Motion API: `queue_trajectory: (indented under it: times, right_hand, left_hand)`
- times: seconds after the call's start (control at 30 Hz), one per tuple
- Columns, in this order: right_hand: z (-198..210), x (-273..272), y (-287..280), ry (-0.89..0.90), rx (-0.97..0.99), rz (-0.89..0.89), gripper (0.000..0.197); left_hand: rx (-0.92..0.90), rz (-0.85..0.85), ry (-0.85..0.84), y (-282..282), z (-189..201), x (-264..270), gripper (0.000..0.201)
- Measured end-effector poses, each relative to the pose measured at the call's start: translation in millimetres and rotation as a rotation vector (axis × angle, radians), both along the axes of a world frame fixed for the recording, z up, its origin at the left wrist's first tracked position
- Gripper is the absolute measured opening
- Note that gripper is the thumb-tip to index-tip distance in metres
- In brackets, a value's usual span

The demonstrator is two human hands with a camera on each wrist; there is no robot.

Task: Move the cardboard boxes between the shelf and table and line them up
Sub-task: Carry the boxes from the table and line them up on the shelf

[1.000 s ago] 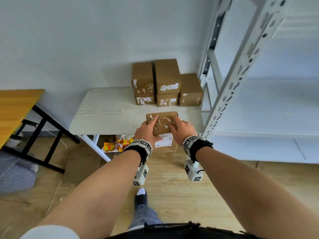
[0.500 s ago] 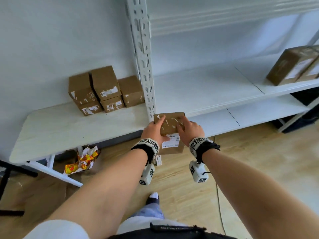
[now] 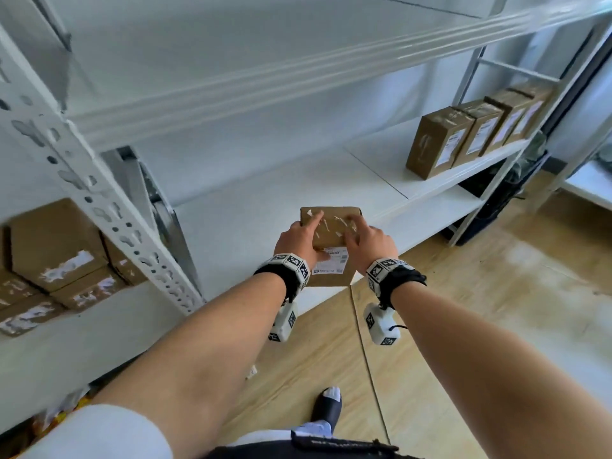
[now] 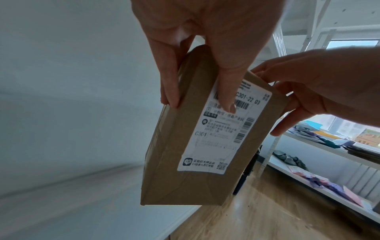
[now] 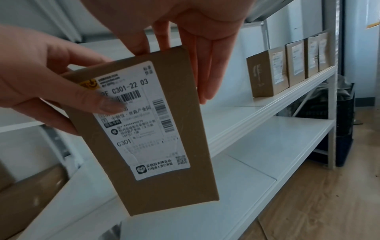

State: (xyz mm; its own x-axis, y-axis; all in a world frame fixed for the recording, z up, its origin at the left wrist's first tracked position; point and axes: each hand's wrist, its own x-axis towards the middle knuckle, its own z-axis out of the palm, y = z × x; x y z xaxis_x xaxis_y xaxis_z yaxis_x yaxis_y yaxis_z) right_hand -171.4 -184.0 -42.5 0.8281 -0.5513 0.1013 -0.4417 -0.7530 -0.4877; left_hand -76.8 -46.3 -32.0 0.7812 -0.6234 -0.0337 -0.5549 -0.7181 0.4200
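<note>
I hold one small brown cardboard box upright in the air between both hands, its white shipping label facing me. My left hand grips its left side with the thumb on the label. My right hand grips its right side. The box hangs just in front of the white shelf board, above its front edge. In the left wrist view the box hangs below my left fingers. Several boxes stand in a row at the shelf's right end. More boxes are stacked on the white table at left.
A perforated white upright of the shelf stands between the table and the shelf board. A lower shelf board runs underneath. A dark crate sits under the shelf's right end. A thin cable lies on the wooden floor.
The box and both hands have moved right, from above the table's front edge to the front of the shelf. The grip is the same. The row of boxes on the shelf has come into view.
</note>
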Motion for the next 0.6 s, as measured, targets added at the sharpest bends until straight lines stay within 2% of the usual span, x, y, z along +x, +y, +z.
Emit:
queue_trajectory:
  times: [0.37,0.6]
  right_hand:
    - [10.1,77.1,-178.8,0.025,-0.033,-0.132,0.036]
    - [10.6,109.8,-273.4,0.028,-0.045,-0.129,0.041]
  left_hand:
    - [-0.04,-0.12,0.002,-188.9,8.1,91.4,0.092]
    - [-0.039,-0.06,0.018,-288.7,0.8,113.6,0.092]
